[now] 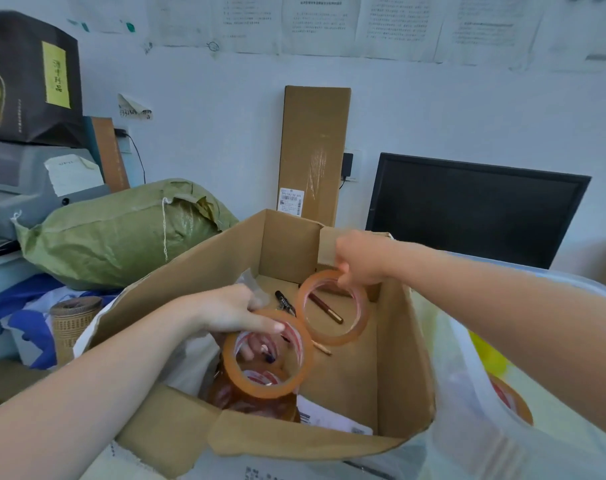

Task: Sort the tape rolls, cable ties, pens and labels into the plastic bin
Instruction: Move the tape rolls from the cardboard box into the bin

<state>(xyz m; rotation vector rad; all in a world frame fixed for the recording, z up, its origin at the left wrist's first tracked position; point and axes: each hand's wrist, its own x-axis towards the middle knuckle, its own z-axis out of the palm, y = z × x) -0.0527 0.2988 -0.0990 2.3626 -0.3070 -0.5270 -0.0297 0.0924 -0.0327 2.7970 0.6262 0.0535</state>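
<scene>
left hand (232, 311) grips near roll (231, 360), right hand (358, 261) pinches far roll (333, 338) by its rim; may slip crossing box (398, 341) to bin (468, 393).

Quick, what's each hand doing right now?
Left hand: holding the nearer tape roll.
Right hand: holding the farther tape roll.

Inside the plain brown cardboard box (395, 358), the darker amber tape roll (260, 389) at 7 o'clock has a red-and-white printed core. The paler amber tape roll (332, 336) shows at 1 o'clock. The slim maroon pen (326, 308) carries what looks like a gold band. The woven sack (114, 237) at 10 o'clock is olive green.
</scene>
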